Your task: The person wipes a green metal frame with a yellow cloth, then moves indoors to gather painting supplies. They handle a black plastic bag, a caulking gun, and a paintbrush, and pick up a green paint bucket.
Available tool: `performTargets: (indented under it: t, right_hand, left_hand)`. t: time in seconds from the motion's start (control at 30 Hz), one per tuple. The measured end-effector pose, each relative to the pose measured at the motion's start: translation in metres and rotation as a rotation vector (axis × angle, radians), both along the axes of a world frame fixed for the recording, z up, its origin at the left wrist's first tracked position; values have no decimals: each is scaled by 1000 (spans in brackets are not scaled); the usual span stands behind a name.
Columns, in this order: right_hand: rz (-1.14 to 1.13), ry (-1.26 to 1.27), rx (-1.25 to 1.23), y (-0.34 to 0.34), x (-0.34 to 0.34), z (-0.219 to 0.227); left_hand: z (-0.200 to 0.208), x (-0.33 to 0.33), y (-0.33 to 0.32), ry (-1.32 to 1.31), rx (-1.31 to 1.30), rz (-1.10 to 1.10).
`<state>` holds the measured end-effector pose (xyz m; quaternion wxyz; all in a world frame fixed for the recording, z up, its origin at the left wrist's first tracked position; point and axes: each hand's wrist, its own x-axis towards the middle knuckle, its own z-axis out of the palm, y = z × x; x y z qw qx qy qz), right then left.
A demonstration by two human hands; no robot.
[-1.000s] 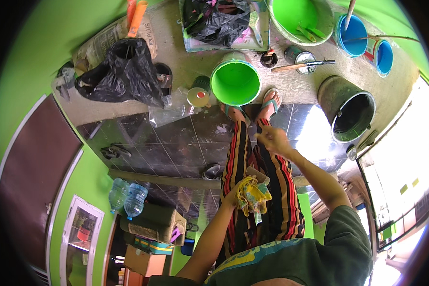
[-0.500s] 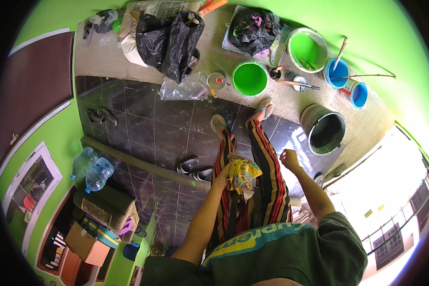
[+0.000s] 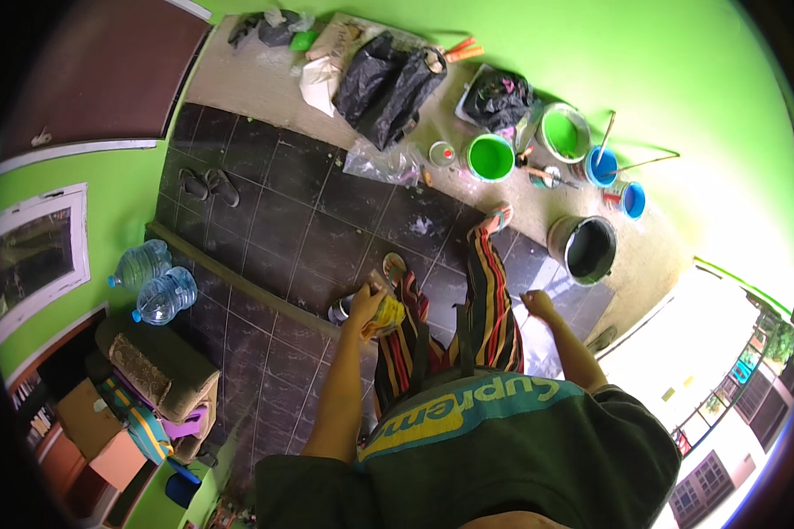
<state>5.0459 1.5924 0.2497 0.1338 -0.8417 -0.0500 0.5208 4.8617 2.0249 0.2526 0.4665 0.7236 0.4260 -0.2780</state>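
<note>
The left hand's fingers are closing around a crumpled yellow cloth (image 3: 385, 317), the left hand (image 3: 364, 307) gathering it into a bunch, probably so that no loose corner is dangling. A flat brownish piece (image 3: 379, 282) is sticking out beyond the fingers; what it is, I cannot tell. The cloth is hanging beside the striped trousers (image 3: 488, 304), on the person's left side, above the dark tiles (image 3: 302, 242).

The right hand (image 3: 536, 305) is hanging out on the other side, its fingers bending inward with nothing showing in them; whether they are fully closed, I cannot tell. That arm is perhaps swinging free for balance, since the feet are standing apart, one well ahead of the other.

Farther out, the paint things are standing together on the concrete strip (image 3: 657, 234) along the wall, likely to leave the tiles free for walking. A green paint bucket (image 3: 490, 159) is sitting near a wide green basin (image 3: 563, 132), and a stick (image 3: 607, 134) is standing in a blue pail (image 3: 601, 167), presumably to stay handy for stirring. A black bucket (image 3: 588, 250) is resting nearer the right hand, while two water bottles (image 3: 168, 296) are lying well apart, to the left.
</note>
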Motion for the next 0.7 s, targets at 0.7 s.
performTargets:
  t: [0.7]
  right_hand:
    - [389,-350,473,253,23,106]
  left_hand:
    - [3,-326,13,4,-131,682]
